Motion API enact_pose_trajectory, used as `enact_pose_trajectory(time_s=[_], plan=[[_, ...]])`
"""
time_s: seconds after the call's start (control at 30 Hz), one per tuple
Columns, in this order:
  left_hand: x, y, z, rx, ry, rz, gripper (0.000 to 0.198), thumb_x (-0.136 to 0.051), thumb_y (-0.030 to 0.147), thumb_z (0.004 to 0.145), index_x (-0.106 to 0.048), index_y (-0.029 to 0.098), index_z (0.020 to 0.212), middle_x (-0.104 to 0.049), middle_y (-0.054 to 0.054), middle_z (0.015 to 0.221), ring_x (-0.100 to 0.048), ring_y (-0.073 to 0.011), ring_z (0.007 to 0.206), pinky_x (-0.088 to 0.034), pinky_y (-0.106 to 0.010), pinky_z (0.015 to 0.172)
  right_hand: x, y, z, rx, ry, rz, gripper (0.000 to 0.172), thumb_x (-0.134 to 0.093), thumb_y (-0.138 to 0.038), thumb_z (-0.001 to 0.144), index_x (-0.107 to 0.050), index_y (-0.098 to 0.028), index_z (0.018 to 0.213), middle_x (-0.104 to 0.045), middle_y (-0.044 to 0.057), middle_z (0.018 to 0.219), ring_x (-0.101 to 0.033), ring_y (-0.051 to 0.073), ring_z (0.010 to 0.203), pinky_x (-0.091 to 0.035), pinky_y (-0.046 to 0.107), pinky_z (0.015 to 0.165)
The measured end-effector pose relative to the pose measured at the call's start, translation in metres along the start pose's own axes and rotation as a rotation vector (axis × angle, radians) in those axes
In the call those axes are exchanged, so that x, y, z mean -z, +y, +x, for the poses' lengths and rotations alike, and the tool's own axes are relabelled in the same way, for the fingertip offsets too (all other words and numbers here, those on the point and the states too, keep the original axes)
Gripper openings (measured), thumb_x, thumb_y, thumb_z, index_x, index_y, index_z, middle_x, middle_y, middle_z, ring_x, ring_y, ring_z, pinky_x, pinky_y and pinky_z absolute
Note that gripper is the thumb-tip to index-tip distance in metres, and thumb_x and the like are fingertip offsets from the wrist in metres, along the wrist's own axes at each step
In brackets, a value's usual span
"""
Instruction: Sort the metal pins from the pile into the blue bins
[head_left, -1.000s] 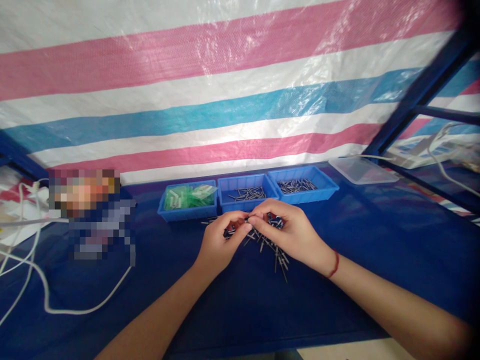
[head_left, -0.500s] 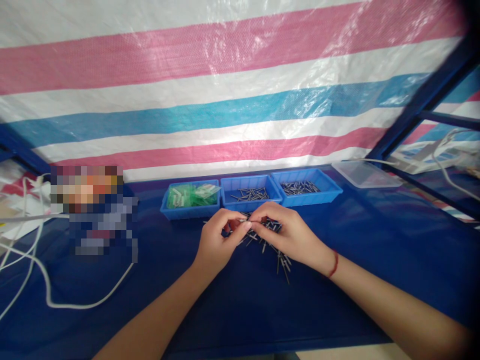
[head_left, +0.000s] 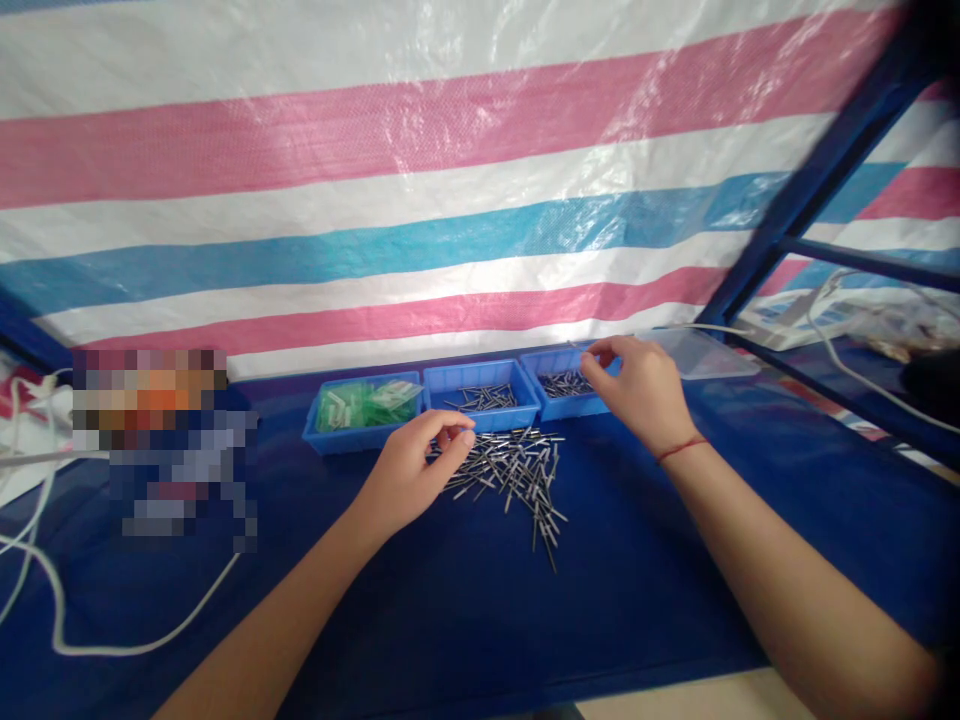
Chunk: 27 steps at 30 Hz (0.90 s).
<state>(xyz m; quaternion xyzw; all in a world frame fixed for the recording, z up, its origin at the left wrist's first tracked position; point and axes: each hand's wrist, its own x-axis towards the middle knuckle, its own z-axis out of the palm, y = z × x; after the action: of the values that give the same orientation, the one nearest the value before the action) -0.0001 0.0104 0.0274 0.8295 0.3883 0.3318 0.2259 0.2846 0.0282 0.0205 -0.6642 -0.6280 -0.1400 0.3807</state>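
Note:
A loose pile of blind rivets, thin and metallic, lies on the blue tabletop. Beside its left edge is my left hand, thumb and forefinger pressed together; whatever they may hold is too small to make out. My right hand is raised above the right blue bin, pinching a rivet whose end pokes out past the fingertips. More rivets lie in that bin, partly hidden by the hand. In the middle blue bin are several similar metal pieces.
The left blue bin holds green and clear plastic packets. A clear plastic lid lies at the right rear. White cables trail along the left, near a blurred-out patch. Behind the table hangs a striped plastic sheet.
My hands were together over the pile; my right hand has moved away to above the right bin with a rivet. My left hand stays beside the pile. The view has shifted slightly.

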Motion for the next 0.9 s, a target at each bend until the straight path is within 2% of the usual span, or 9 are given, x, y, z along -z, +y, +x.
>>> enact_pose_trajectory(time_s=[0.1,0.17,0.27,0.4,0.53,0.7,0.9], plan=[[0.004,0.003,0.01,-0.113,-0.194,0.18,0.017,-0.052,0.03,0.089,-0.066,0.02,0.092,-0.065,-0.003,0.088,-0.059,-0.0156,0.08,-0.043,-0.026,0.073,-0.002,-0.004,-0.003,-0.013,-0.032,0.019,0.023,-0.055,-0.032,0.082,-0.064,-0.015,0.095,-0.065,0.005,0.071,-0.058,0.023,0.069,-0.04,0.034,0.068],[0.003,0.002,0.012,-0.181,-0.278,0.327,0.016,-0.057,0.032,0.085,-0.067,0.02,0.09,-0.065,-0.004,0.09,-0.059,-0.0184,0.084,-0.042,-0.029,0.076,-0.003,-0.017,-0.009,0.043,-0.068,0.088,0.023,-0.055,-0.032,0.084,-0.063,-0.015,0.097,-0.063,0.004,0.071,-0.057,0.021,0.069,-0.04,0.033,0.068],[-0.001,-0.003,0.008,-0.235,-0.331,0.439,0.017,-0.059,0.032,0.085,-0.067,0.022,0.095,-0.063,-0.004,0.092,-0.058,-0.0192,0.087,-0.04,-0.03,0.076,-0.005,-0.04,-0.022,0.171,-0.154,0.218,0.017,-0.055,-0.029,0.085,-0.062,-0.017,0.094,-0.062,0.004,0.072,-0.056,0.021,0.072,-0.041,0.033,0.071],[-0.006,-0.009,0.0,-0.281,-0.379,0.478,0.017,-0.051,0.03,0.091,-0.066,0.024,0.097,-0.063,-0.003,0.092,-0.057,-0.0177,0.087,-0.038,-0.03,0.075,-0.004,-0.068,-0.04,0.319,-0.277,0.349,0.012,-0.053,-0.021,0.085,-0.062,-0.018,0.092,-0.062,0.004,0.074,-0.055,0.02,0.073,-0.042,0.035,0.074],[-0.011,-0.014,-0.005,-0.281,-0.377,0.523,0.019,-0.048,0.03,0.093,-0.066,0.023,0.096,-0.063,-0.003,0.094,-0.056,-0.0174,0.087,-0.035,-0.03,0.072,-0.005,-0.081,-0.051,0.402,-0.403,0.409,0.009,-0.054,-0.017,0.085,-0.062,-0.018,0.085,-0.063,0.004,0.076,-0.054,0.019,0.074,-0.041,0.034,0.073],[-0.015,-0.016,-0.007,-0.28,-0.287,0.58,0.023,-0.044,0.031,0.096,-0.062,0.018,0.092,-0.063,-0.005,0.094,-0.054,-0.0187,0.087,-0.033,-0.032,0.074,-0.005,-0.086,-0.057,0.447,-0.486,0.439,0.008,-0.057,-0.023,0.086,-0.063,-0.019,0.082,-0.063,0.004,0.075,-0.053,0.018,0.074,-0.04,0.033,0.071],[-0.01,-0.008,-0.006,-0.189,-0.205,0.35,0.021,-0.041,0.028,0.096,-0.059,0.019,0.093,-0.066,-0.003,0.091,-0.058,-0.0171,0.085,-0.036,-0.032,0.079,-0.003,-0.087,-0.056,0.392,-0.543,0.474,0.018,-0.051,-0.027,0.091,-0.063,-0.019,0.08,-0.063,0.003,0.074,-0.055,0.017,0.071,-0.039,0.032,0.069]])
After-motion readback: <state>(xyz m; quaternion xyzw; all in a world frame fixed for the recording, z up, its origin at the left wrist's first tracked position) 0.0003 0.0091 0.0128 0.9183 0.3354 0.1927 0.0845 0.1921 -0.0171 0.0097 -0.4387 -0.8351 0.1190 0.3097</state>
